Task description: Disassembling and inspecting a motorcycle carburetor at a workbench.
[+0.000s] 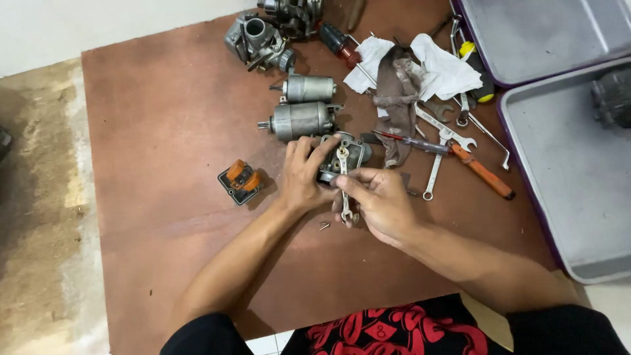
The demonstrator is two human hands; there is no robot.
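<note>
My left hand (303, 175) grips a small grey metal carburettor body (353, 152) on the brown board (164, 131), fingers over its left side. A small silver spanner (343, 177) stands upright in my right hand (378, 200), its upper end set on a fitting on the carburettor's top. Two tiny screws (325, 226) lie on the board just below my hands.
Two cylindrical starter motors (302, 118) and another carburettor (257, 41) lie farther away. An orange and black float part (240, 180) sits to the left. Rags (420, 69), spanners (439, 158) and an orange-handled screwdriver (483, 172) lie right. Grey trays (572, 164) border the right edge.
</note>
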